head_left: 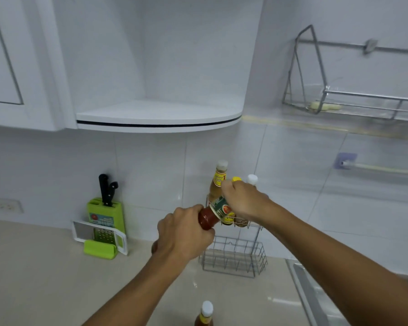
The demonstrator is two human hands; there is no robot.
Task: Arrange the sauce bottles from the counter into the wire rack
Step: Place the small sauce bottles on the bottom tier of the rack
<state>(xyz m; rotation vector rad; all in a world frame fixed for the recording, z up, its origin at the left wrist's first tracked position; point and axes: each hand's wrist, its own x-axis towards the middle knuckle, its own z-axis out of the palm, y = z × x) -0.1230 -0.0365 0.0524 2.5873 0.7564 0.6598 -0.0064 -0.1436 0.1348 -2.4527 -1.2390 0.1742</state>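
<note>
A two-tier wire rack (236,260) stands on the counter against the tiled wall. Its upper tier holds an amber bottle (218,182) with a pale cap, a yellow-capped bottle (236,179) and a white-capped bottle (252,179). A red sauce bottle (212,214) with a green label is tilted in front of the upper tier. My left hand (184,231) grips its base and my right hand (243,200) grips its upper end. Another orange sauce bottle (205,315) with a white cap stands on the counter at the bottom edge.
A green knife block (106,212) with black-handled knives and a white and green slicer (101,238) lean on the wall to the left. A curved white shelf (158,115) hangs overhead. A wall-mounted metal rack (353,102) is at upper right. A sink edge (306,290) lies at right.
</note>
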